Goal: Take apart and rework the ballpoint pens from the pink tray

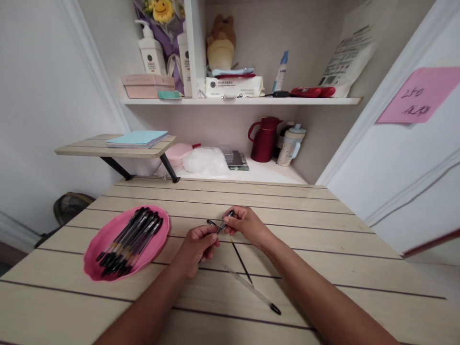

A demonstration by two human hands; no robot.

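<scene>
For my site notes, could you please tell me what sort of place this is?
Probably a home or dormitory desk nook, judging by the pale planked tabletop, the white shelf above it and the brown plush toy kept there.

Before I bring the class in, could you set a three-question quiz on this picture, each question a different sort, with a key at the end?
1. True or false: several pens lie in the pink dish.

2. What do the left hand and right hand hold between them?
A. a blue notebook
B. a slim, dark pen part
C. a pump bottle

3. Fill in: the clear tube lying on the tabletop has a ____ cap at its end nearer the viewer.

Key: 1. True. 2. B. 3. Black.
</scene>
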